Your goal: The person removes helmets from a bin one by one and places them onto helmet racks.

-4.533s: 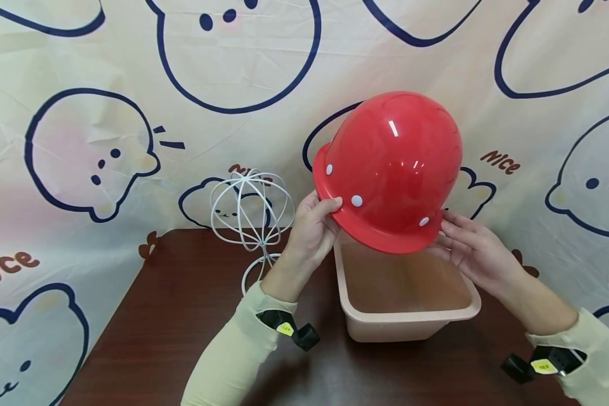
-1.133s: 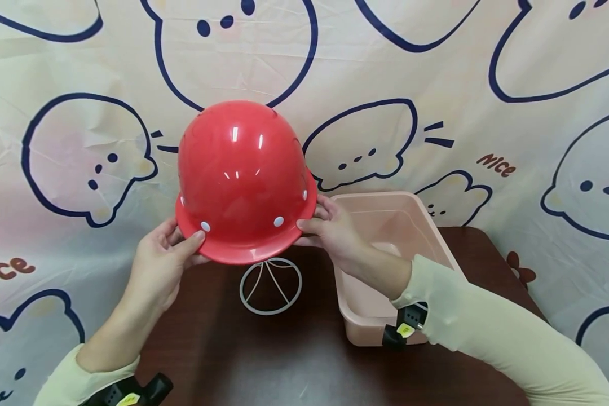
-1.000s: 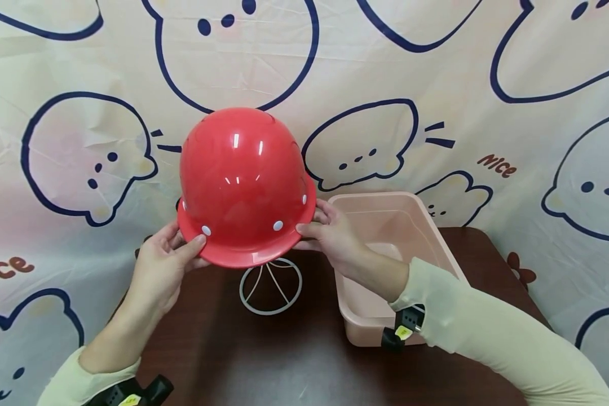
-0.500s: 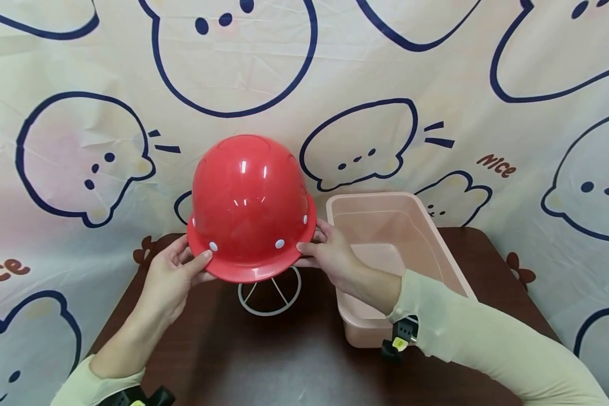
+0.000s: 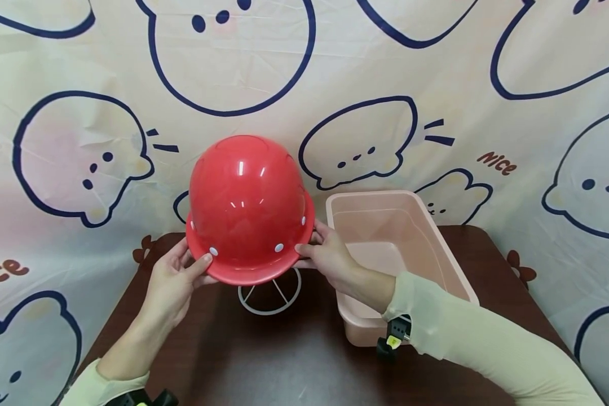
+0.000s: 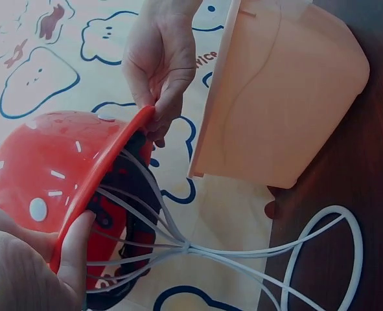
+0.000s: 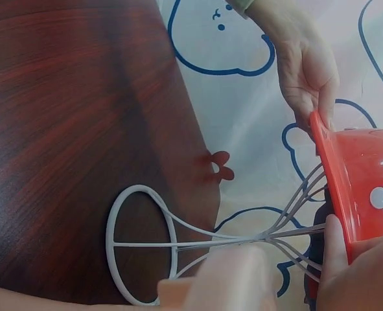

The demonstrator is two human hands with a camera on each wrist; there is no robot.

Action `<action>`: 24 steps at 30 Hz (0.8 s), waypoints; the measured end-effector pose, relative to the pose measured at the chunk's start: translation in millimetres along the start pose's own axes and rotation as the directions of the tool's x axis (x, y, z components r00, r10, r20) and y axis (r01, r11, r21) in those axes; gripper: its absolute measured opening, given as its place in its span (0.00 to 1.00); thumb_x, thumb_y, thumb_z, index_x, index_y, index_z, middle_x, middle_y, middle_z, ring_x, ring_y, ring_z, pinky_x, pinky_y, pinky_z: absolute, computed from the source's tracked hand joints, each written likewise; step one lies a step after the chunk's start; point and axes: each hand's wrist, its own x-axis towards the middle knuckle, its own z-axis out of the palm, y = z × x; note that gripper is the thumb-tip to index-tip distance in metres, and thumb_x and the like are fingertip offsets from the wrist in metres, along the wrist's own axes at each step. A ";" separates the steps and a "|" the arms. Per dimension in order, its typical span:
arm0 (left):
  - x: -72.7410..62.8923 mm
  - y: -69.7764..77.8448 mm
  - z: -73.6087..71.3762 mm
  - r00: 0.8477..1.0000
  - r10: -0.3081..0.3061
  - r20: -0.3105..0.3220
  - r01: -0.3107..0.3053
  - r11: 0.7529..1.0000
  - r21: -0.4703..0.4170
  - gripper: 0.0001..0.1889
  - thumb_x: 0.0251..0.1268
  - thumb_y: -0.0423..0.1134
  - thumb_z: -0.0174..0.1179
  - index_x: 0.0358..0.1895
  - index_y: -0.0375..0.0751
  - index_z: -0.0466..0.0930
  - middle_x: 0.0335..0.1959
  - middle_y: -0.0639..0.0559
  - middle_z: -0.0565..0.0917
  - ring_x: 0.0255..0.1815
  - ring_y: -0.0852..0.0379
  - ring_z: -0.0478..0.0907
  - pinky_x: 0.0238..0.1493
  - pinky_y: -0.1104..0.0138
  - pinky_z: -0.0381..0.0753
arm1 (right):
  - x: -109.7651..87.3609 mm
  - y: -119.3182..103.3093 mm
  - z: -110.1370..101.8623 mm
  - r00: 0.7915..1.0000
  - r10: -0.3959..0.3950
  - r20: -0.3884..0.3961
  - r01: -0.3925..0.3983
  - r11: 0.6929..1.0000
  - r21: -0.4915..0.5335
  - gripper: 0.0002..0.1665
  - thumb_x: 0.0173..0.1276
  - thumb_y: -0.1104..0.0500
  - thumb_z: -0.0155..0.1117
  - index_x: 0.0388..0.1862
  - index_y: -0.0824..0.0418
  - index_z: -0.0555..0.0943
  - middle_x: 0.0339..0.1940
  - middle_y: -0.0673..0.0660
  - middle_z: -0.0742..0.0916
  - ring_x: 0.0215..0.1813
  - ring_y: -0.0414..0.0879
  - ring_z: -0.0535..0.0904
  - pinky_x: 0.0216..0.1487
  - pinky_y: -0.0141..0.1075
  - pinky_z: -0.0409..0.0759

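Note:
A red hard hat [image 5: 248,208] with white rivets sits over the top of a white wire stand [image 5: 269,310], dome up. My left hand [image 5: 175,279] pinches its brim on the left, thumb on top. On the opposite side my right hand [image 5: 332,256] pinches the brim too. In the left wrist view the stand's wires [image 6: 185,246] run up inside the hat [image 6: 55,168], beside its dark inner straps. The right wrist view shows the round base [image 7: 110,243] of the stand on the table. From the head, the stand's upper cage is hidden by the hat.
Right of the stand, a pink plastic bin [image 5: 362,330] with nothing in it stands on the dark wooden table [image 5: 264,366], partly under my right forearm. A cloth backdrop [image 5: 365,62] with cartoon bears hangs behind the table.
Both hands have carried the hard hat left from above the bin, then lowered it onto the white stand. Over the last half second it has barely moved.

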 end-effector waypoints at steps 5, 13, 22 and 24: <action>-0.2 -4.3 -0.1 1.000 0.012 -0.004 -0.012 1.000 -0.025 0.41 0.71 0.38 0.65 0.82 0.47 0.54 0.67 0.46 0.71 0.43 0.59 0.88 0.43 0.66 0.87 | 0.3 0.9 1.1 1.000 -0.011 0.009 0.011 1.000 0.001 0.41 0.73 0.73 0.59 0.81 0.53 0.60 0.59 0.63 0.82 0.47 0.53 0.89 0.51 0.48 0.85; -0.6 -4.7 2.8 1.000 0.009 0.003 -0.009 0.999 -0.034 0.41 0.71 0.38 0.65 0.82 0.48 0.53 0.68 0.45 0.71 0.45 0.59 0.88 0.45 0.65 0.87 | 2.7 -0.1 -6.1 0.999 -0.002 0.042 0.004 0.998 -0.064 0.39 0.73 0.71 0.61 0.79 0.54 0.62 0.57 0.63 0.83 0.47 0.52 0.88 0.46 0.42 0.87; -4.3 1.3 -1.9 0.999 -0.023 0.038 0.023 1.000 0.015 0.41 0.72 0.40 0.64 0.82 0.46 0.51 0.71 0.42 0.69 0.48 0.60 0.87 0.49 0.64 0.86 | 4.3 -5.4 -12.5 0.996 0.012 0.094 0.001 0.990 -0.140 0.35 0.70 0.71 0.63 0.74 0.60 0.66 0.53 0.65 0.83 0.44 0.53 0.89 0.45 0.42 0.88; -5.0 1.9 -1.8 0.999 -0.024 0.042 0.023 1.000 0.017 0.41 0.73 0.40 0.63 0.82 0.45 0.50 0.72 0.41 0.68 0.49 0.61 0.87 0.49 0.65 0.86 | 4.7 -6.2 -14.4 0.994 0.013 0.108 0.004 0.989 -0.151 0.36 0.69 0.71 0.64 0.74 0.61 0.66 0.53 0.65 0.83 0.43 0.52 0.89 0.45 0.42 0.88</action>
